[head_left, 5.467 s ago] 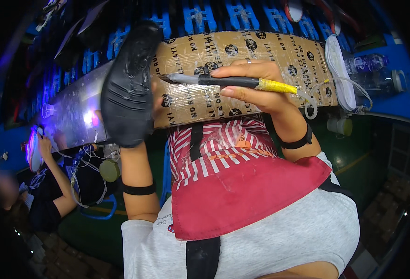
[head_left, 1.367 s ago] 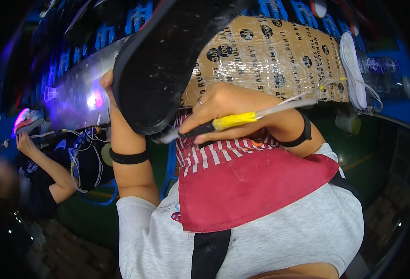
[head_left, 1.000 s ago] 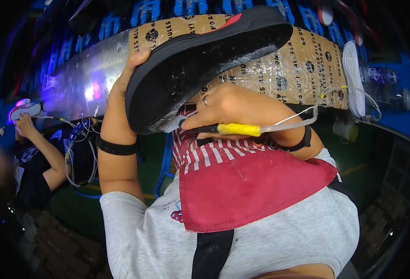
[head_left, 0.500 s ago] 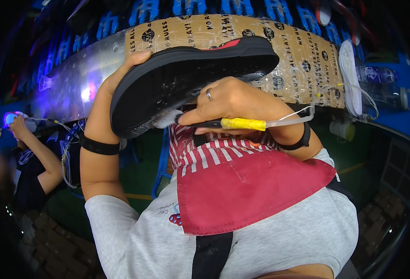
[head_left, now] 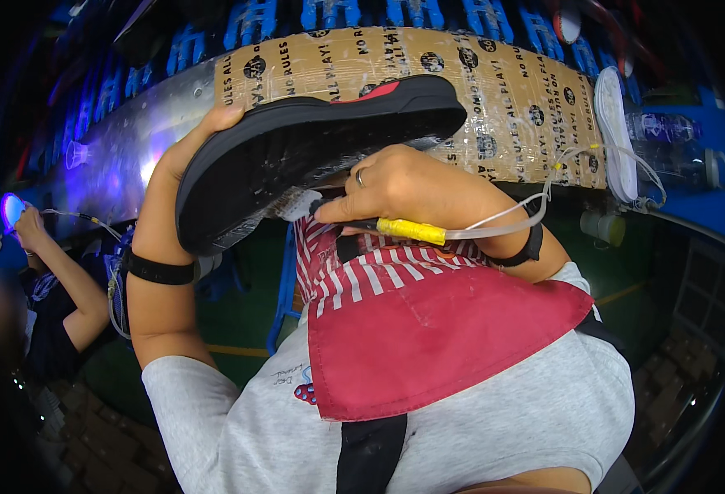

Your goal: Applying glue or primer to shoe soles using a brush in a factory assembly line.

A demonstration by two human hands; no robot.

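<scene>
My left hand (head_left: 206, 136) grips the far left edge of a large black shoe sole (head_left: 239, 177), thumb over its rim. The sole is tilted, its shiny wet-looking inner face toward me, and a red patch (head_left: 367, 92) marks its far side wall. My right hand (head_left: 404, 188) is closed round a brush (head_left: 408, 230) with a yellow-wrapped handle and a clear tube trailing from its end. The brush's white bristles (head_left: 298, 204) lie at the sole's near edge, apparently touching it. My right fingertips are partly hidden beneath the hand.
Under the sole, a printed cardboard sheet (head_left: 527, 107) covers part of a metal worktop (head_left: 124, 144). A white sole (head_left: 618, 136) and clear bottles (head_left: 667, 128) stand at right. Blue racks (head_left: 329, 12) line the far side. At left, a co-worker's hand (head_left: 29, 229) holds something glowing.
The black sole and my left hand have shifted left and slightly nearer. My right hand and the brush handle have moved a little left; the bristles stay at the sole's near edge.
</scene>
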